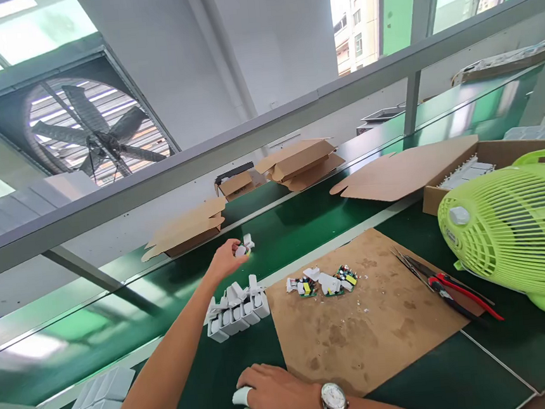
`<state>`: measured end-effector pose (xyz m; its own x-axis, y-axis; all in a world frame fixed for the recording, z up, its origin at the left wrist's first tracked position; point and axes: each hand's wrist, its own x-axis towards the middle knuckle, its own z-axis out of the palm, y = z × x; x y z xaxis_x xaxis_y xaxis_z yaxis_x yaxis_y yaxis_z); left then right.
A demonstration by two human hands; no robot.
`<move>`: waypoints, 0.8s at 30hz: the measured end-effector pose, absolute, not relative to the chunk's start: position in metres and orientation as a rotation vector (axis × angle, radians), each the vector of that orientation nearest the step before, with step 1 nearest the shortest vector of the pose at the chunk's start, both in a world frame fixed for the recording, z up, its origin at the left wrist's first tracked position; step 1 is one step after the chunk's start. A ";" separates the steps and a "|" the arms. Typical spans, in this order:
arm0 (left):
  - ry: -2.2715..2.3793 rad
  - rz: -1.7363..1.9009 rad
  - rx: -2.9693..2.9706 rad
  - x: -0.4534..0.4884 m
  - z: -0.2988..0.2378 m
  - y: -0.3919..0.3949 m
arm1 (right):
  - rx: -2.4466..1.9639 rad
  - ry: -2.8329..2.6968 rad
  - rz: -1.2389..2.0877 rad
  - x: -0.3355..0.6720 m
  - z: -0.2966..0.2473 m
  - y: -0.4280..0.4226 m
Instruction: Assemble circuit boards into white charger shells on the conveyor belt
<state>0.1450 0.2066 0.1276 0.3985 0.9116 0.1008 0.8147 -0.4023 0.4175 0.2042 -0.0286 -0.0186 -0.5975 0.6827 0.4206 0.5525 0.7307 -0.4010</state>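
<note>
My left hand [226,259] reaches out over the green conveyor belt, its fingers closed on a small white plastic part [247,243] with a bit of green and yellow on it. Below that hand stands a row of white plastic housings [238,314] with white pieces sticking up from their tops. My right hand [280,395] lies low over the dark green bench, fingers loosely bent and apart, with nothing seen in it. White finger cots cover two of its fingers. Several small circuit boards with white plastic parts [330,283] lie on a stained brown cardboard sheet [374,329].
Red-and-black pliers [444,282] and tweezers lie at the sheet's right edge. A lime green fan [508,228] stands at right, before a cardboard box [432,200] of white parts. Open cartons [188,228] sit along the belt. More white housings [94,405] are at lower left.
</note>
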 end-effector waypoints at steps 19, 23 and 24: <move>1.562 0.680 1.938 -0.025 0.037 -0.003 | -0.619 -2.084 0.213 0.204 -0.007 -0.042; 1.853 0.884 2.038 -0.055 0.053 0.005 | -0.669 -2.099 0.207 0.208 -0.016 -0.039; 1.961 0.950 2.029 -0.066 0.057 0.009 | -0.691 -2.100 0.209 0.209 -0.018 -0.039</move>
<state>-0.0658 0.0092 0.0570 -0.0635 0.9438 0.3242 0.8395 -0.1251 0.5288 0.2088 -0.0385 -0.0183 -0.4497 0.5471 0.7060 0.3973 0.8305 -0.3905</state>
